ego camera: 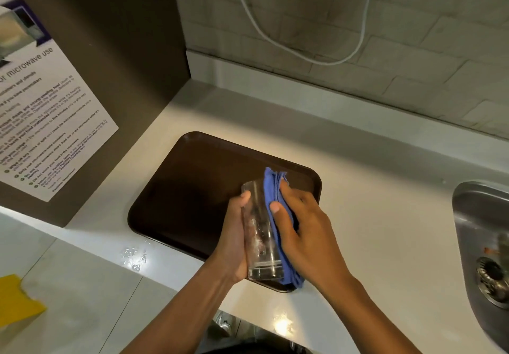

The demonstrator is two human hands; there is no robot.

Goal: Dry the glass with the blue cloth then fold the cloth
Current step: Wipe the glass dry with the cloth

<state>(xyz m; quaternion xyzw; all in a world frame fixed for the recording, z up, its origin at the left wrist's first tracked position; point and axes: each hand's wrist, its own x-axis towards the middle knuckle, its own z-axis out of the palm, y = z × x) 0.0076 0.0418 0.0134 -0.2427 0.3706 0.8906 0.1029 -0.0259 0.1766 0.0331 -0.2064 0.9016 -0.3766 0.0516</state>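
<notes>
Head view, looking down from my feed. Left hand has the glass in a closed grip: palm and fingers wrapped round its left side, thumb tip up near the rim. Glass is clear, tilted, mouth pointing away from the person, thick base nearest the camera. It is held in the air above the near right corner of the brown tray, not resting on it as far as I can tell.

Right hand is closed on the blue cloth, pressing it flat against the right side of the glass; thumb lies across the cloth, fingers go round behind. Cloth is bunched in folds, running from past the rim down to below the base.

Tray sits on the pale worktop. Water drops lie on the worktop just off the tray's near left edge. Steel sink at right, drain visible. Printed microwave notice on the dark panel at left. White cable hangs against the tiled wall. Yellow object at lower left, on the floor, too blurred to name
</notes>
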